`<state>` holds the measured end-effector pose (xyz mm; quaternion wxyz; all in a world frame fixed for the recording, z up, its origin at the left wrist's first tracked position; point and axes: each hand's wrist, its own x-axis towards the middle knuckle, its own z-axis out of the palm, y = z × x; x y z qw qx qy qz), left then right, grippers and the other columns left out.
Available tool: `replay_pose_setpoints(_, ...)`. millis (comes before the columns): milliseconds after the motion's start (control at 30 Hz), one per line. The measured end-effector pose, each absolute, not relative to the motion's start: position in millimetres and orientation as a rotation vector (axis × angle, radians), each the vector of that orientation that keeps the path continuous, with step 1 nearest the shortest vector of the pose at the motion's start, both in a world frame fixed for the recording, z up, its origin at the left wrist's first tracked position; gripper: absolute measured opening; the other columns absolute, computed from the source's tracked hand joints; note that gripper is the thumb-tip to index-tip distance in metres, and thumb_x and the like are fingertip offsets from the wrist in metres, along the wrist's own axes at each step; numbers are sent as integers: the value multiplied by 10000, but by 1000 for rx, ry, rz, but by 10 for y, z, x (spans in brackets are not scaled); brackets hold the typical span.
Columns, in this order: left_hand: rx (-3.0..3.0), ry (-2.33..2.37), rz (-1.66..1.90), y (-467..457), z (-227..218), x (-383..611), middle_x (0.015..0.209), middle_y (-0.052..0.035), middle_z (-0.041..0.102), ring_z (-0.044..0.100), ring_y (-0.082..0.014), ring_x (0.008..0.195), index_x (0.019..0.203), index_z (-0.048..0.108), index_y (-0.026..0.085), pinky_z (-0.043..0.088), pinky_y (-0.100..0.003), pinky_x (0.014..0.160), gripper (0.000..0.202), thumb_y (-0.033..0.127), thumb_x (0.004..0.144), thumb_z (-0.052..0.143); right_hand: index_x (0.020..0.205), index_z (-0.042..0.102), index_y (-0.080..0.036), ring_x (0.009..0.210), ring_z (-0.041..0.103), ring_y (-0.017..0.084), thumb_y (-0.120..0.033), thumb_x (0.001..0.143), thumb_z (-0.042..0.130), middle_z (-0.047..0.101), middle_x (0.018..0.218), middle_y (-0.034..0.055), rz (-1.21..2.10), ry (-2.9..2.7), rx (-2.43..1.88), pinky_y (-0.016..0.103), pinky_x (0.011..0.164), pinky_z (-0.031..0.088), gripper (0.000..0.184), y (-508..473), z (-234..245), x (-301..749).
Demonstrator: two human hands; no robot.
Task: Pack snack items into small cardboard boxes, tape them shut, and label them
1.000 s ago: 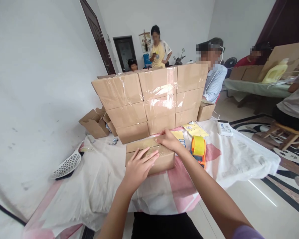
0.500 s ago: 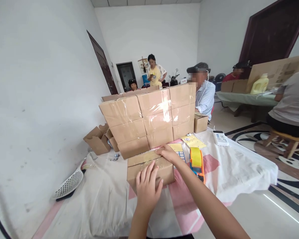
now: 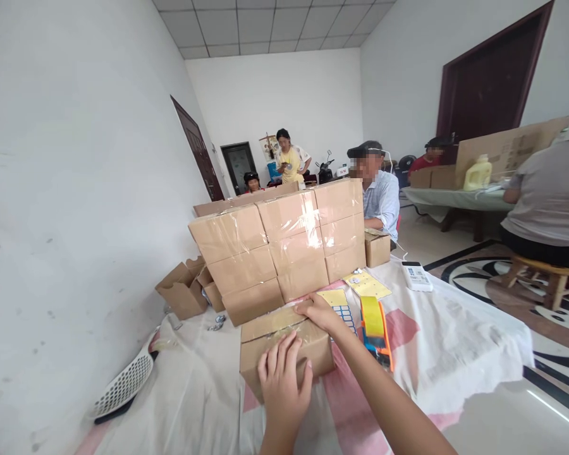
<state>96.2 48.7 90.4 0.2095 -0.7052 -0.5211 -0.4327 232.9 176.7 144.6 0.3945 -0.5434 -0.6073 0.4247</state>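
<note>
A small brown cardboard box with tape across its top lies on the cloth-covered table in front of me. My left hand lies on its near face, fingers together and flat against the cardboard. My right hand rests on the box's far right top corner, fingers curled over the edge. An orange tape dispenser with a yellow roll stands just right of my right forearm. Behind the box rises a wall of stacked, taped boxes.
Yellow label sheets and a white remote lie on the cloth to the right. Open empty boxes and a white slotted scoop sit left by the wall. Several people sit or stand beyond; one seated person is right behind the stack.
My left hand has slid from the box's top down to its near face. The view has tilted upward, showing more ceiling. My right hand stays on the far corner.
</note>
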Motion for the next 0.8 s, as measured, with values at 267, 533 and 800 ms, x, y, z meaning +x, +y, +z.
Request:
replay_pose_setpoints(267,-1892,-1464,-1305,488,919,1046,1224,-36,759,660,-252,1131,1139,674,263,307,-454,1051,252,317,961,504,906,632,-182,936,654,243,-306,714,706,724,943,56,1101,-1500,-1342,299,793,462,240,1722,1468,2333)
replay_pose_setpoints(533,-1859,-1471,-1341,496,930,1068,1189,-26,773,676,-245,1092,1117,680,269,298,-446,1050,239,317,966,502,766,573,-205,879,611,232,-293,778,525,670,836,42,1132,-1441,-1254,318,810,440,101,1775,1401,2306)
replay_pose_setpoints(800,-1843,-1471,-1365,466,944,1097,1168,-29,779,681,-248,1076,1102,685,268,295,-443,1042,225,309,963,513,761,561,-213,877,585,235,-359,743,525,641,827,35,1185,-1372,-1132,351,858,438,151,1822,1269,2305)
